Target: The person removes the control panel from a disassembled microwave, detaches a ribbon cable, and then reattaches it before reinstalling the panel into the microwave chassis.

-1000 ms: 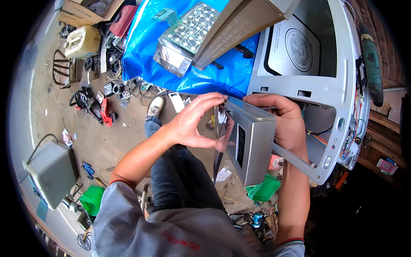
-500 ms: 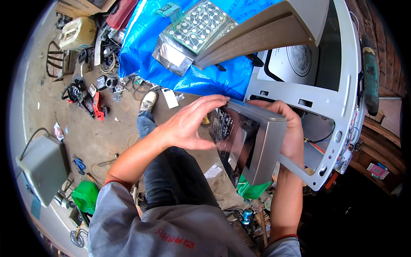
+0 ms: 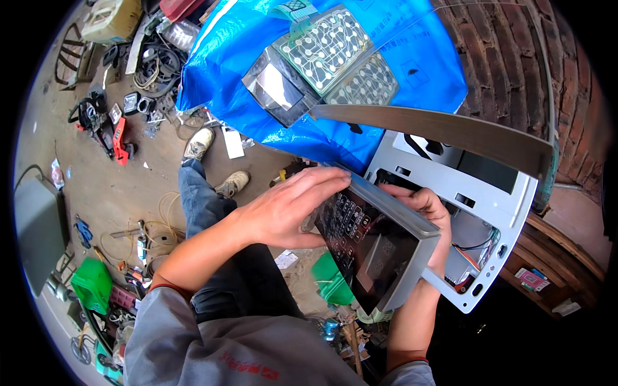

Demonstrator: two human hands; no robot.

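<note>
Between my hands is a microwave control panel [image 3: 368,248] with a glossy dark face and a silver frame, tilted so that its face looks up toward me. My left hand [image 3: 286,209] grips its upper left end, fingers over the top edge and thumb at the near side. Behind the panel, my right hand [image 3: 430,215] closes on its back and far edge; part of those fingers is hidden. Just beyond stands the silver microwave body [image 3: 444,184], its front opening showing coloured wires [image 3: 468,258]. The open door [image 3: 444,127] sticks out above.
A blue plastic sheet [image 3: 215,77] carries a membrane circuit sheet [image 3: 325,48]. On the floor at left lie a red-and-black tool [image 3: 120,141] and cables. A green container [image 3: 92,285] and a grey metal box [image 3: 40,228] stand nearer. Brick wall [image 3: 499,64] rises at the right.
The panel has turned so more of its dark face shows, both hands still on it. My view has shifted, bringing the membrane sheet and the brick wall further into sight.
</note>
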